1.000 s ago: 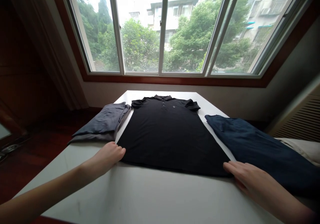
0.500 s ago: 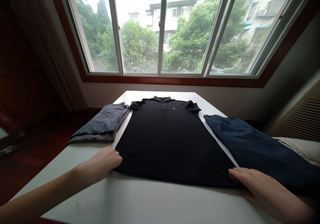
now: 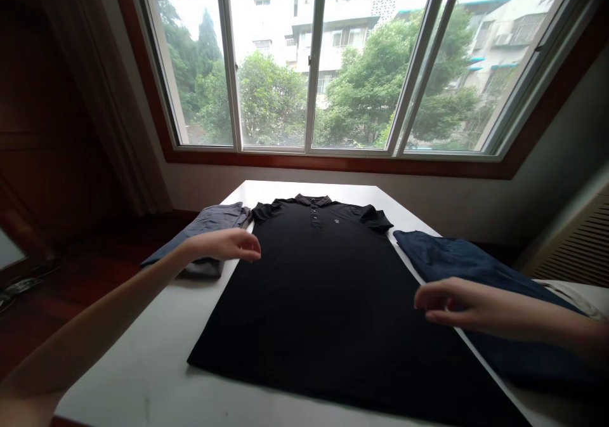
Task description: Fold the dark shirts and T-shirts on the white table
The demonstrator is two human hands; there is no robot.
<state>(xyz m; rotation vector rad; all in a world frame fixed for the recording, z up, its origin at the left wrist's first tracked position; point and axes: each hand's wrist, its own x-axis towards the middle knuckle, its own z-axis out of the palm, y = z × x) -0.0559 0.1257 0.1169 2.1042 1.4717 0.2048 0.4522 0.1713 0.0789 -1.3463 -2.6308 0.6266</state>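
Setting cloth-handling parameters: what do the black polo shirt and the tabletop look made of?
Black polo shirt: matte fabric, likely knit; it lies flat with soft folds. White tabletop: smooth, faintly glossy by its sheen; laminate or stone, can't tell.

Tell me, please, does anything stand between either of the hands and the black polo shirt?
Nothing visible stands between the left hand or the right hand and the black polo shirt. The folded gray garment and navy garment lie at its sides, not over it.
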